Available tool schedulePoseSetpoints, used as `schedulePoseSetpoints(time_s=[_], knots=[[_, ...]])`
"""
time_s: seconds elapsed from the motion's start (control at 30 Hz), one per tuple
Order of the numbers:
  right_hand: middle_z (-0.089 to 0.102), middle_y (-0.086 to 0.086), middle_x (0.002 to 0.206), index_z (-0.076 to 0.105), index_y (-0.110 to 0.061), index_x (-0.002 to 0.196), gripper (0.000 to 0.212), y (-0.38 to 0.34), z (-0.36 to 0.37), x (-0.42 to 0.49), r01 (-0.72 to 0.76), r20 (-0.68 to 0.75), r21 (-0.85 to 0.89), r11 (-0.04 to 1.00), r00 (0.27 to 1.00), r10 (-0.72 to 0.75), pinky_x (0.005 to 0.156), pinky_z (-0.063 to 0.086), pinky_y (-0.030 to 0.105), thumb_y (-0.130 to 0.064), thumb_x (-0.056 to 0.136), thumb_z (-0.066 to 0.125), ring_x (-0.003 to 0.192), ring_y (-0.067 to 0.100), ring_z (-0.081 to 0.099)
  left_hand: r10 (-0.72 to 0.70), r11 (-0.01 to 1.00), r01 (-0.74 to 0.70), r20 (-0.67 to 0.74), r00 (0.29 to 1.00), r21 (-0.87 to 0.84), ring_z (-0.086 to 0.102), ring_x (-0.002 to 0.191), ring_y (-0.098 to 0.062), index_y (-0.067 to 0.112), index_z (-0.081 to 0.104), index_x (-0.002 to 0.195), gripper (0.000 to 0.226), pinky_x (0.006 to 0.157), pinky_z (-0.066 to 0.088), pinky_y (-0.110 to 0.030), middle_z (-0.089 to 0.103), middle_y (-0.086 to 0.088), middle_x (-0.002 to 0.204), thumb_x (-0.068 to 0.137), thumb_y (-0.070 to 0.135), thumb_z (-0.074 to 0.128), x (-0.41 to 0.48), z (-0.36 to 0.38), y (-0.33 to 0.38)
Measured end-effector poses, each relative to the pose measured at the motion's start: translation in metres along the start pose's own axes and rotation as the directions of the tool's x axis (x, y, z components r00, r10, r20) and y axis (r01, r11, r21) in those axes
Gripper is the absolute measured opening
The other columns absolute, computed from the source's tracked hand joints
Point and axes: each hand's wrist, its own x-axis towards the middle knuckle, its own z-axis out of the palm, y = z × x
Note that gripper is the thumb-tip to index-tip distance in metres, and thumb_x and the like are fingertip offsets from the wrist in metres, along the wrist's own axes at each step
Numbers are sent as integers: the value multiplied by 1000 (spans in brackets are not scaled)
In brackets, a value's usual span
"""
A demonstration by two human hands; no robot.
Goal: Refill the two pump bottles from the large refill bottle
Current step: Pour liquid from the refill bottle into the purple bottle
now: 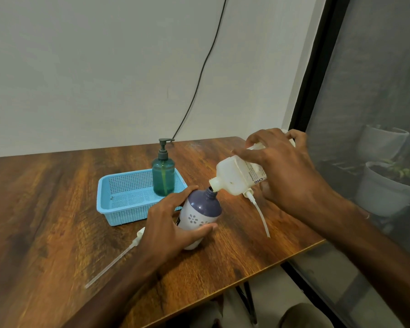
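Observation:
My right hand [282, 166] grips the large white refill bottle [234, 177], tipped over with its open neck touching the mouth of the purple and white bottle [202, 209]. My left hand [173, 223] holds that purple bottle, tilted to the right, its pump removed. A white pump with a long tube [258, 209] hangs under the refill bottle by my right hand. Another pump head with a clear tube [118, 256] lies on the table to the left. A green pump bottle [163, 175], pump on, stands upright in the blue basket [118, 209].
The wooden table [57, 209] ends close on the right and at the front. A dark framed glass panel [317, 79] with plant pots [384, 192] behind it lies to the right. A black cable [199, 79] runs down the wall behind.

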Motion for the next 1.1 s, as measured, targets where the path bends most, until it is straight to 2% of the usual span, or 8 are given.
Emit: schedulePoseSetpoints(time_s=[0.1, 0.23, 0.47, 0.6, 0.73, 0.9, 1.03, 1.1], knots=[[42, -2, 148, 51, -40, 140, 73, -1, -3, 1, 8, 6, -8, 1000, 1000, -8, 102, 2, 39, -21, 78, 83, 142, 21, 27, -2, 1000, 2, 4, 1000, 5, 55, 118, 10, 36, 56, 138, 91, 95, 57, -31, 63, 23, 128, 59, 75, 80, 1, 0, 0], [35, -4, 153, 43, -43, 146, 71, -3, -7, 3, 24, 32, -29, 999, 999, -23, 101, 0, 38, -27, 85, 77, 145, 19, 22, 9, 1000, -9, -9, 1000, 12, 49, 114, 22, 44, 51, 135, 87, 91, 51, -17, 54, 38, 122, 59, 76, 79, 1, -1, 3], [33, -2, 154, 40, -42, 148, 71, -8, -12, 8, 49, 74, -82, 995, 996, -43, 101, 0, 39, -30, 87, 75, 146, 20, 20, -13, 1000, 13, -15, 1000, -2, 59, 118, 2, 30, 60, 139, 94, 94, 59, -34, 66, 18, 129, 59, 74, 82, 0, -1, -1], [34, -3, 152, 42, -42, 145, 70, -9, -13, 10, 68, 70, -116, 991, 996, -60, 101, 1, 40, -30, 86, 76, 144, 20, 21, -18, 1000, 18, -24, 1000, -6, 58, 117, 6, 30, 60, 138, 94, 94, 58, -32, 65, 20, 128, 58, 73, 82, 0, -1, 1], [34, -3, 151, 43, -41, 145, 70, -13, -14, 13, 73, 81, -131, 989, 995, -63, 104, 3, 42, -30, 85, 77, 143, 20, 22, -32, 999, 32, -13, 999, -3, 59, 118, 0, 31, 59, 139, 94, 94, 59, -37, 65, 18, 130, 58, 75, 80, -1, -1, -1], [35, -2, 149, 44, -40, 144, 70, -15, -17, 16, 86, 82, -137, 987, 994, -76, 109, 7, 44, -23, 84, 77, 143, 20, 23, -26, 1000, 26, -23, 999, -9, 60, 116, 1, 32, 60, 137, 92, 92, 59, -35, 66, 18, 127, 59, 75, 81, 0, -1, 0], [36, -2, 148, 43, -40, 145, 71, -17, -20, 20, 99, 103, -159, 982, 991, -83, 112, 11, 46, -21, 84, 76, 142, 20, 24, -26, 1000, 26, -27, 999, -14, 56, 115, 10, 33, 58, 138, 94, 94, 58, -30, 63, 23, 127, 57, 77, 79, 1, -2, 0], [37, -1, 147, 44, -39, 145, 72, -18, -20, 21, 106, 102, -172, 979, 991, -89, 112, 13, 47, -19, 84, 76, 142, 21, 25, -34, 999, 34, -24, 999, -6, 57, 117, 4, 30, 58, 140, 98, 96, 57, -33, 64, 19, 131, 56, 78, 79, 1, -1, -1]])
